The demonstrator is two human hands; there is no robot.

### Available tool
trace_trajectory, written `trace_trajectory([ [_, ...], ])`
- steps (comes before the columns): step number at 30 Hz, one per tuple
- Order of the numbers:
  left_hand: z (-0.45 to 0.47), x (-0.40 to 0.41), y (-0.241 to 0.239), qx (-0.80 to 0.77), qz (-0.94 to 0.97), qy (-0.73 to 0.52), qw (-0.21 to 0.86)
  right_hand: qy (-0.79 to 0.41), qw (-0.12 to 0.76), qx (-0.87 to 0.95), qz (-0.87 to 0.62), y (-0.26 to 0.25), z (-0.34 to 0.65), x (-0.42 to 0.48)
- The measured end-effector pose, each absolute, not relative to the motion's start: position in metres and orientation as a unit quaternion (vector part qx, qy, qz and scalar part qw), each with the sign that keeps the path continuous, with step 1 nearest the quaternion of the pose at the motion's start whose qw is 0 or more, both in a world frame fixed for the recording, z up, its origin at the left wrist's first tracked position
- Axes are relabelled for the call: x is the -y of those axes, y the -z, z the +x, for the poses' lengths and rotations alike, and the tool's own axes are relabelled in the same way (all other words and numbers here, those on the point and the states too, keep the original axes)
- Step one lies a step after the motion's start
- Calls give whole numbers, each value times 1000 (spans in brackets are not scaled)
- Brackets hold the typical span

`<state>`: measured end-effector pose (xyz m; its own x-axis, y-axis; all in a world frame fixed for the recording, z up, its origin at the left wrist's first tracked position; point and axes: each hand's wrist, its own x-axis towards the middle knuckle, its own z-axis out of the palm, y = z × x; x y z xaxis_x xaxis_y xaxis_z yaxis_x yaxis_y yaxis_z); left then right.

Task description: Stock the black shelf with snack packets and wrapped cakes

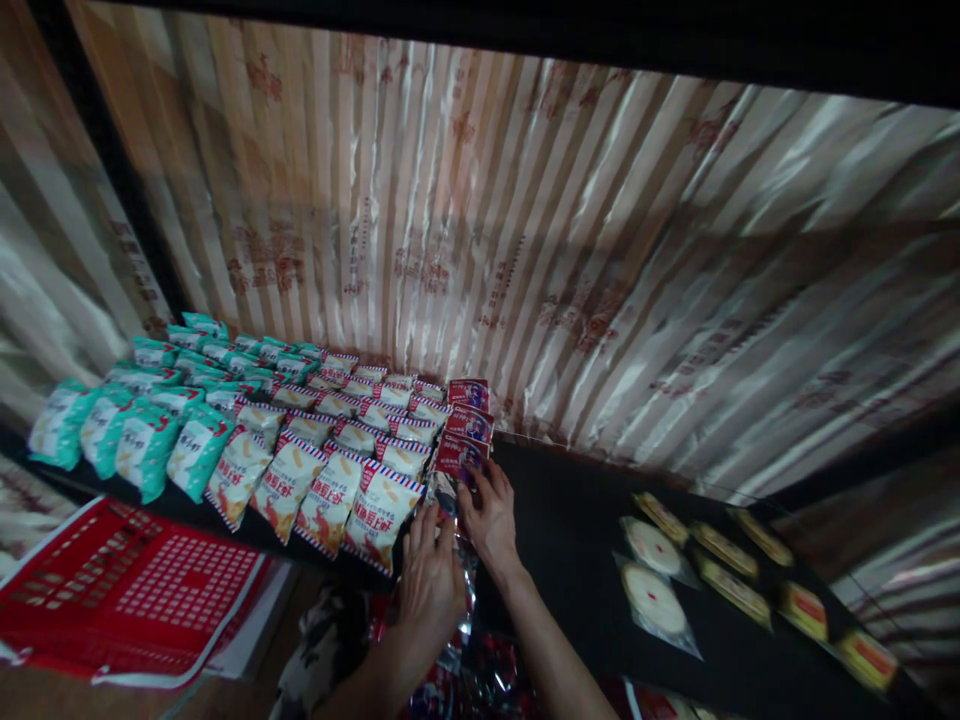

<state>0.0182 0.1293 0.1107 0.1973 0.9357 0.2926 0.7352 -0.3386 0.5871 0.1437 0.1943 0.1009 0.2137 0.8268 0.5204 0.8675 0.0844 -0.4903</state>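
In the head view, a column of dark red snack packets (466,428) lies on the black shelf, running from the back wall toward me. At its near end is a dark, shiny packet (444,492), partly covered by my fingers. My left hand (431,580) grips its near left side with fingers bent over the edge. My right hand (491,515) presses on its right side, thumb and fingertips on the wrapping. Directly left of my hands stand rows of white snack bags (322,495) with red and blue striped edges, the closest one almost touching my left hand.
Rows of teal bags (142,445) fill the shelf's left end. On the right lie round white packs (655,597) and several yellow packs (735,590). A red basket (142,590) is below the shelf's front left edge. Pleated sheeting (450,200) hangs behind.
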Motion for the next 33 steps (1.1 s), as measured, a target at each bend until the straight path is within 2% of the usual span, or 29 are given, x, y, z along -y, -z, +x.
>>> trace_trajectory([
  [5,15,-117,-115,-523,766,-338,160,2,424,587,-690,-99,145,-156],
  [10,8,-82,-122,-416,786,-410,201,-17,486,565,-666,-100,140,-94],
  [14,2,-38,-100,-331,817,-394,260,-47,490,527,-693,-76,139,-40],
  [18,-4,-3,-56,-332,826,-259,374,-110,426,527,-727,-29,137,11],
  [21,-10,4,-24,-414,770,-124,469,-240,274,519,-773,1,130,38],
  [24,-14,-1,0,-481,722,-80,492,-341,151,499,-782,20,122,48],
  [28,-12,-11,29,-559,646,-64,516,-368,133,486,-782,35,118,37],
  [33,-2,-17,57,-606,522,-78,595,-360,123,471,-796,48,116,13],
])
